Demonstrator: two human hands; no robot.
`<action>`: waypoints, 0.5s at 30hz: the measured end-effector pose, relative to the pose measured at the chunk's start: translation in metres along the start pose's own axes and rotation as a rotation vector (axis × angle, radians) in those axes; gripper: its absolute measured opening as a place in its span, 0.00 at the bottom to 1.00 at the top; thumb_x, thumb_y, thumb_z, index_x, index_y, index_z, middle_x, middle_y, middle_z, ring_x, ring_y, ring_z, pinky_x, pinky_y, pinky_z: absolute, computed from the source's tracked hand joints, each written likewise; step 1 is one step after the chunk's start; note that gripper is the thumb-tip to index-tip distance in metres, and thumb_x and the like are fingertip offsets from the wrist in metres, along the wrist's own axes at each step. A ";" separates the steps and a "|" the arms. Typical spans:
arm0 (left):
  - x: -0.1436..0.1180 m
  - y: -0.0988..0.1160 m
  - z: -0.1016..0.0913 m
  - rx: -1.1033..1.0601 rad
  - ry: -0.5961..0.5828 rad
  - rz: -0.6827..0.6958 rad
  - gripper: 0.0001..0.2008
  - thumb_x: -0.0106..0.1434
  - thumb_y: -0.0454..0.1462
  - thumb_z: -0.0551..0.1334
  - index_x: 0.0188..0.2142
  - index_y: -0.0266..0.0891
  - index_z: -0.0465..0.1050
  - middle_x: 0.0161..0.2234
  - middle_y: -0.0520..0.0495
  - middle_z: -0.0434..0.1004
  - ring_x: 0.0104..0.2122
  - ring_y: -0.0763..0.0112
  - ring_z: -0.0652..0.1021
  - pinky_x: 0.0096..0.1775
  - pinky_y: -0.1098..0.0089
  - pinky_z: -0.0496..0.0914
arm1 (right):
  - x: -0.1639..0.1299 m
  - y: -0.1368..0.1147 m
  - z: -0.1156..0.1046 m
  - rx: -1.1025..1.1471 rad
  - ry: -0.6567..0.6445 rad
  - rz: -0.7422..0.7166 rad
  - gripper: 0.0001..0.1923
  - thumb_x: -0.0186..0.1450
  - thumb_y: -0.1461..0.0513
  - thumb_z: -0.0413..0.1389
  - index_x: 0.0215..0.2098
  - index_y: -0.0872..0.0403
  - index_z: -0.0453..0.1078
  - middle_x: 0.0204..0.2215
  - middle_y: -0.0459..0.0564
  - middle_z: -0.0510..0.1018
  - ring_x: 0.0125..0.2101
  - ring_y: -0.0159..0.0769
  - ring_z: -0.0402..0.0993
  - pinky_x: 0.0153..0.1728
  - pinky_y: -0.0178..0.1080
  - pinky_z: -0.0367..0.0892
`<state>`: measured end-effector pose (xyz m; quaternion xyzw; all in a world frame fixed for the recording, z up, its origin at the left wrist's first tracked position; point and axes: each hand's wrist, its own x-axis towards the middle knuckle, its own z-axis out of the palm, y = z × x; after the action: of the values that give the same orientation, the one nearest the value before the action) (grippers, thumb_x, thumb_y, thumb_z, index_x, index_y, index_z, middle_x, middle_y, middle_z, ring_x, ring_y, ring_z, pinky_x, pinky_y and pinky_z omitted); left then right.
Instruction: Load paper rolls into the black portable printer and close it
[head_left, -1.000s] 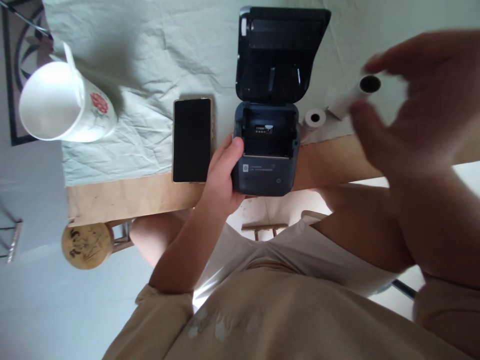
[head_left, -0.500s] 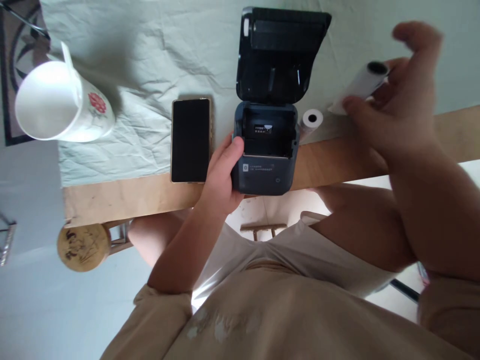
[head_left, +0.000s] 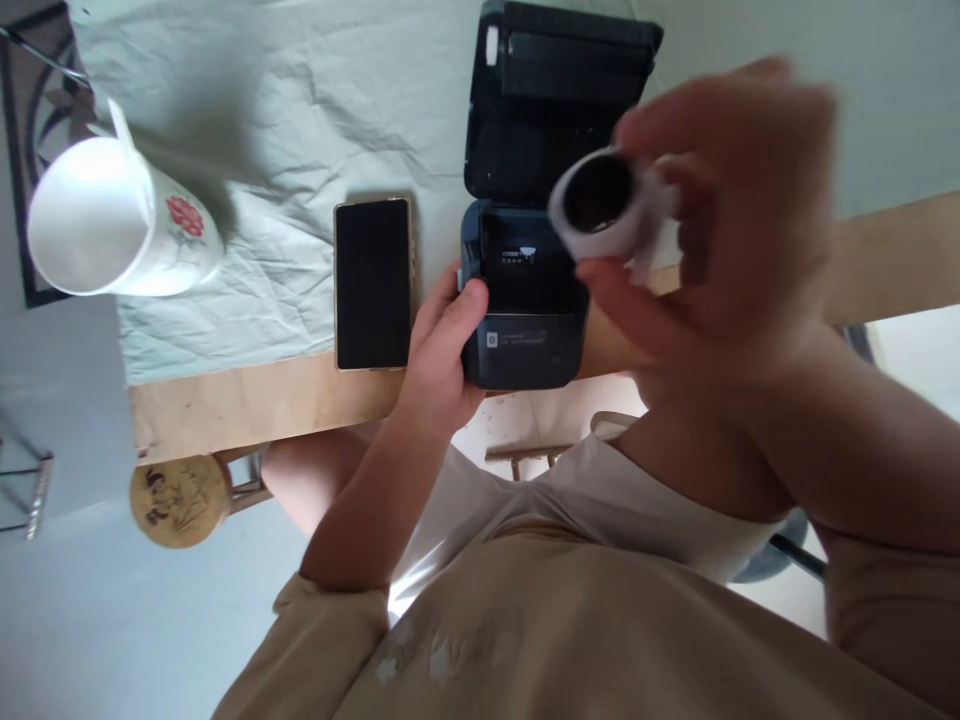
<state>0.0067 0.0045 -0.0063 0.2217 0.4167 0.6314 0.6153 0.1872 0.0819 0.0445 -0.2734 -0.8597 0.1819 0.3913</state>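
Observation:
A small dark grey printer [head_left: 525, 345] stands at the near edge of the wooden table [head_left: 247, 405], its lid [head_left: 555, 90] swung open and upright. My left hand [head_left: 442, 350] grips the printer's left side, thumb on the rim of the open bay. My right hand [head_left: 720, 260] holds a white paper roll [head_left: 600, 205] in the air just above and to the right of the open bay, the dark core facing the camera. The hand and roll are blurred.
A black phone [head_left: 373, 283] lies face up left of the printer on a pale green cloth [head_left: 300, 120]. A white mug with a red flower [head_left: 120, 225] stands at the far left. A round wooden stool [head_left: 178, 498] sits below the table edge.
My right hand has carried the paper roll from the far right toward the printer's open bay. The second roll on the table is now hidden behind it. My left hand has stayed on the printer.

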 end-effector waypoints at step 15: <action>-0.002 0.000 -0.008 -0.012 -0.109 0.118 0.17 0.65 0.52 0.65 0.43 0.43 0.80 0.37 0.48 0.81 0.51 0.62 0.81 0.49 0.68 0.77 | 0.001 -0.007 0.017 -0.241 -0.015 -0.269 0.03 0.64 0.63 0.58 0.35 0.51 0.67 0.32 0.46 0.72 0.33 0.30 0.67 0.36 0.39 0.60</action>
<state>0.0008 0.0010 -0.0104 0.2764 0.3650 0.6561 0.6000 0.1717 0.0752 0.0384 -0.1996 -0.9069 0.0254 0.3701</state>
